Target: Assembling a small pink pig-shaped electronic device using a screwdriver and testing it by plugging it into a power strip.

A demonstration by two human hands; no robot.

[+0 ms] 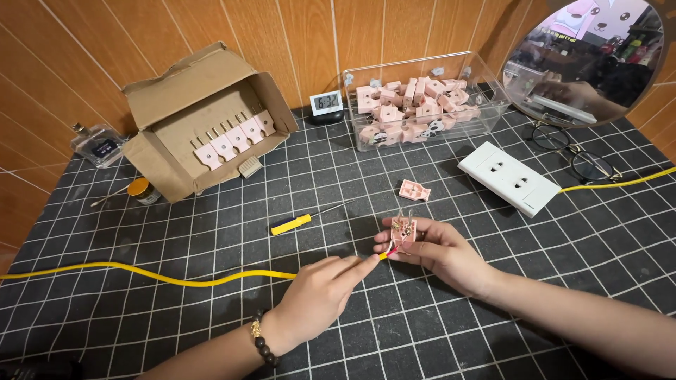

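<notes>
My right hand [442, 252] holds a small pink plug body [404, 230] with metal parts showing inside it. My left hand [320, 292] pinches the end of a yellow cable [176, 279] and presses its red-tipped wire end against the bottom of the plug body. The cable trails left across the black gridded mat [211, 331]. A second pink plug piece [414, 191] lies on the mat just beyond my right hand. A yellow-handled screwdriver [301, 220] lies left of it.
A cardboard box [204, 116] with a row of pink plugs stands at the back left. A clear bin [422, 98] of pink parts, a small clock [326, 103], a white socket strip [508, 176], glasses [577, 151], a round mirror [588, 56] and a small jar [141, 190] surround the mat.
</notes>
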